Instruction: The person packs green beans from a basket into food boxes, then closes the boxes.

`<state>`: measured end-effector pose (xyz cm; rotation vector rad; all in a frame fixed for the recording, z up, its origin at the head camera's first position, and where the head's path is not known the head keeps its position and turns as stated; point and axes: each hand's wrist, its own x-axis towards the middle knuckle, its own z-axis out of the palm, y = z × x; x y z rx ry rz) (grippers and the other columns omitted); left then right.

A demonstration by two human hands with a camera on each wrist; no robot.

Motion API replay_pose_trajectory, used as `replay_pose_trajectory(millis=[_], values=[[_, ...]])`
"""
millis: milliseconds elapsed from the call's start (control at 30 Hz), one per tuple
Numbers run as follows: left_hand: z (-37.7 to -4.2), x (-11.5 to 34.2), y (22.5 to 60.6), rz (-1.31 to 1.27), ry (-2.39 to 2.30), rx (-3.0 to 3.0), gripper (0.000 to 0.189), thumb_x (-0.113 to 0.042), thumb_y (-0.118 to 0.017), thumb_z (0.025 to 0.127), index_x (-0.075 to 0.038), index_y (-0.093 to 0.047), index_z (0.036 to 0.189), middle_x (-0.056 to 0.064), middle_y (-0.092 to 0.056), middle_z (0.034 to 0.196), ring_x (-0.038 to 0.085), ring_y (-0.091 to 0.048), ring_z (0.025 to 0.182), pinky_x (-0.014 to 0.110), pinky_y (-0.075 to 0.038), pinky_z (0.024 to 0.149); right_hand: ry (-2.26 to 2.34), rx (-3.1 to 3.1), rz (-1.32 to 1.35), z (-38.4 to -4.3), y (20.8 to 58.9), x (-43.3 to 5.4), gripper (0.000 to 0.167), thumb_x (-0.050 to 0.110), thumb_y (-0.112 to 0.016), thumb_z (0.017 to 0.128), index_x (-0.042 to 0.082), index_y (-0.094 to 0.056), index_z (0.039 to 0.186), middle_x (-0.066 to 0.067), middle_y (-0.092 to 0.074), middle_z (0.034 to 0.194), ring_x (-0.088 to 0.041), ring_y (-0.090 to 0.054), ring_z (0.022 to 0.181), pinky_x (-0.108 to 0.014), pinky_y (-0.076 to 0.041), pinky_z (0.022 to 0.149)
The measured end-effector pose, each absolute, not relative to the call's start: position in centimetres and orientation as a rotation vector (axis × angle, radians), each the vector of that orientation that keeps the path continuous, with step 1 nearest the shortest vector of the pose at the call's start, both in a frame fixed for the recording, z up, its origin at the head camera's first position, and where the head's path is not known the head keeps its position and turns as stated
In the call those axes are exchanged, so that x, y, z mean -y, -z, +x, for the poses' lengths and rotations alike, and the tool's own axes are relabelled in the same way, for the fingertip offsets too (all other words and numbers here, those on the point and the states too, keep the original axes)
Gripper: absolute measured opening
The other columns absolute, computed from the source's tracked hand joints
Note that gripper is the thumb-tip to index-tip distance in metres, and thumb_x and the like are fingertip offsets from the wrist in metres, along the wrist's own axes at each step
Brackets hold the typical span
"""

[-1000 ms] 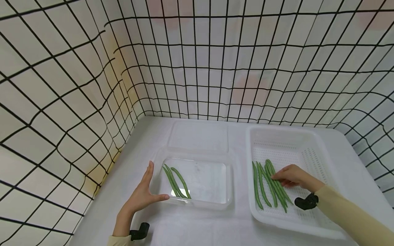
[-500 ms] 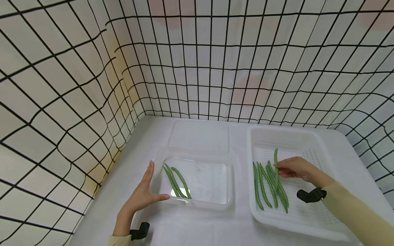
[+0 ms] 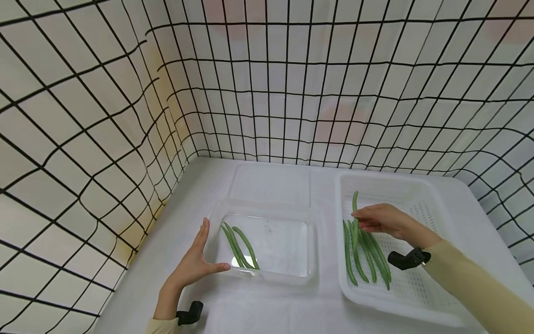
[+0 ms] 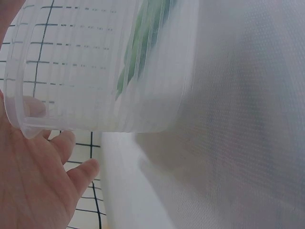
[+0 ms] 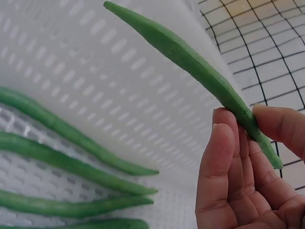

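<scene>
While the left hand [image 3: 189, 266] rested its spread fingers on the box [image 3: 310, 250], left of the basket [image 3: 388, 185], the right hand [image 3: 384, 220] pinched a bean [image 5: 193, 62] above the basket; lifting seemed the present step, probably requiring next a steady pinch.

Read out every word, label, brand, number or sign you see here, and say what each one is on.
None can be read.
The green bean in the right hand, clear plastic container and white perforated basket show no lettering.
Any marking on the right wrist camera or left wrist camera is too small to read.
</scene>
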<state>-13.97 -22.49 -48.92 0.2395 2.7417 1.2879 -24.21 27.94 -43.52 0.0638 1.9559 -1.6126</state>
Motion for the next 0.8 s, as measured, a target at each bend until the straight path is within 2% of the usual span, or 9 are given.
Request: replay_pose_trajectory(millis=[333, 567, 800], values=[[-13.9, 22.6, 49.2, 0.222, -1.295, -2.740, 0.132, -0.054, -0.084, 0.061, -0.031, 0.009, 0.151, 0.002, 0.006, 0.158, 0.033, 0.000, 0.142, 0.066, -0.014, 0.103, 1.602, -1.987, -0.059, -24.7, 42.2, -24.2, 0.024, 0.021, -0.065, 0.091, -0.002, -0.066, 0.093, -0.005, -0.064, 0.077, -0.012, -0.062, 0.069, -0.030, -0.054, 0.072], [-13.8, 22.7, 49.3, 0.217, -1.293, -2.743, 0.132, -0.054, -0.084, 0.060, -0.029, 0.008, 0.152, 0.004, 0.006, 0.158, 0.035, -0.001, 0.141, 0.067, -0.014, 0.102, 1.603, -1.951, -0.102, -25.0, 41.2, -20.9, 0.022, 0.016, -0.066, 0.090, -0.003, -0.067, 0.101, -0.006, -0.065, 0.080, -0.011, -0.064, 0.070, -0.027, -0.054, 0.071], [-14.0, 22.5, 49.0, 0.226, -1.286, -2.742, 0.131, -0.055, -0.083, 0.061, -0.031, 0.009, 0.151, 0.003, 0.007, 0.158, 0.034, 0.000, 0.142, 0.066, -0.015, 0.103, 1.562, -1.915, -0.112, -25.2, 42.1, -16.6, 0.027, 0.016, -0.068, 0.088, -0.005, -0.068, 0.104, -0.009, -0.067, 0.079, -0.013, -0.065, 0.069, -0.030, -0.055, 0.071]])
